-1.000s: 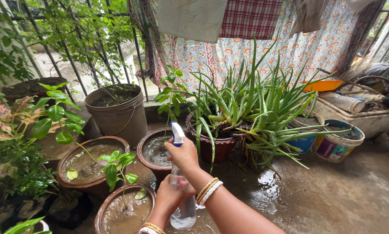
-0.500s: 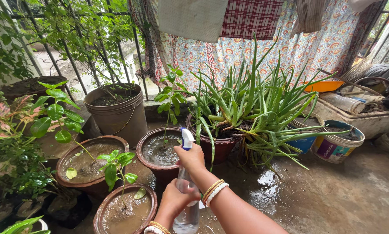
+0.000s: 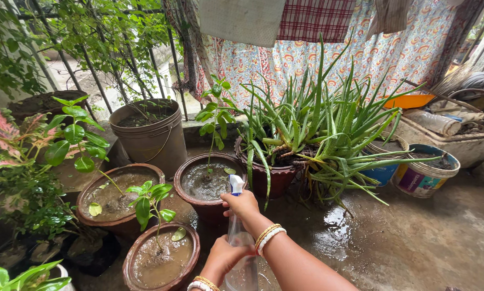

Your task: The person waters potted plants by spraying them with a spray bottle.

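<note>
Both forearms are bare; gold and white bangles circle the right wrist (image 3: 267, 237) and left wrist (image 3: 201, 284).

Both forearms enter from the bottom edge, angled up toward centre frame. Right hand (image 3: 243, 205) is the farther one, fingers curled shut over the top of the spray bottle (image 3: 241, 253), knuckles up, wrist slightly bent down, gold and white bangles at the wrist. Left hand (image 3: 227, 254) is nearer and lower, wrapped round the bottle's body, thumb side up, bangles at its wrist too. Right forearm crosses diagonally from bottom right.
</note>
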